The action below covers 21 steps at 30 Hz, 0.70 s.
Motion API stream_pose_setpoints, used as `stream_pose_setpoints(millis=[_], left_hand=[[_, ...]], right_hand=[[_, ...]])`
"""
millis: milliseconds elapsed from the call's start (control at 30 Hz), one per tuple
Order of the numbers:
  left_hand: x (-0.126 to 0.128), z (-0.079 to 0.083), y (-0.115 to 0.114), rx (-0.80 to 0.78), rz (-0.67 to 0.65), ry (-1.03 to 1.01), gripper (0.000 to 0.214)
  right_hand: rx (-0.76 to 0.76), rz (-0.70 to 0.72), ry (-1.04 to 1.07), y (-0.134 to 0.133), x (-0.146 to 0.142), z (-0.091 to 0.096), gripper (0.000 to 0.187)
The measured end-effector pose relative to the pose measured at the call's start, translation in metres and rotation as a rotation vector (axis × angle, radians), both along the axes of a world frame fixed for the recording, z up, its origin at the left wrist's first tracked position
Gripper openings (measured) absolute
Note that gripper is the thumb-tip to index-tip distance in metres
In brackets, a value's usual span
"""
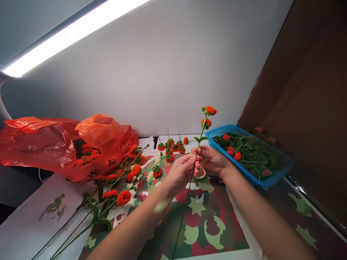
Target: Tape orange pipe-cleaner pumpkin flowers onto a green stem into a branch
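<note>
A pipe-cleaner flower stem (202,129) with orange fuzzy blooms and small green leaves stands upright between my hands. My left hand (185,165) pinches its stem from the left side. Close against it, my right hand (211,157) grips the same stem just below the lowest leaves. The bare lower stem runs down toward me over the patterned sheet. Behind my hands, several loose orange flower heads (169,150) with green tops and thin wires sit on the table.
A blue basket (247,175) on the right holds green stems and orange blooms. Finished long-stemmed flowers (123,197) lie at left, before a red plastic bag (60,152) with orange pieces inside. A lit lamp bar (82,29) hangs above. A patterned sheet (197,222) covers the table.
</note>
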<state>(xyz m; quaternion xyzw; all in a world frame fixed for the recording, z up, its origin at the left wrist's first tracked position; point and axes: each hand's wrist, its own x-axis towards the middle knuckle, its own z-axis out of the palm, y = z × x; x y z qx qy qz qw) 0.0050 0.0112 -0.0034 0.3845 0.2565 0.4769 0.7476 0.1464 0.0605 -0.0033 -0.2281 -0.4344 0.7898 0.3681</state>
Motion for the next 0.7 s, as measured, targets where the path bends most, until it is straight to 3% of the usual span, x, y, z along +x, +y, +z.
stream_pose_setpoints(millis=[100,200,300,333,400,467,567,700], left_hand=[[0.006,-0.009,-0.003,-0.119,-0.057,-0.154,0.025],[0.007,-0.014,0.000,-0.056,-0.054,-0.071,0.025],[-0.008,-0.009,0.009,0.200,0.082,0.385,0.037],[-0.017,-0.005,0.013,0.337,0.190,0.635,0.040],[-0.034,0.004,0.020,0.649,0.482,1.175,0.022],[-0.049,0.011,0.026,0.872,0.595,1.587,0.025],[-0.059,0.011,0.032,1.028,0.520,1.926,0.036],[-0.060,0.002,0.038,0.945,0.401,2.104,0.032]], right_hand=[[0.011,0.016,0.008,-0.001,-0.001,-0.003,0.032],[0.009,0.027,-0.038,0.002,0.000,-0.004,0.029],[-0.002,-0.059,-0.100,0.007,0.003,-0.003,0.026],[-0.002,-0.106,-0.120,0.009,0.004,-0.001,0.025],[-0.003,-0.183,-0.156,0.011,0.006,0.001,0.024],[-0.003,-0.201,-0.188,0.012,0.006,0.002,0.025],[0.014,-0.180,-0.208,0.012,0.005,0.002,0.025],[0.051,-0.147,-0.205,0.009,0.003,0.003,0.024]])
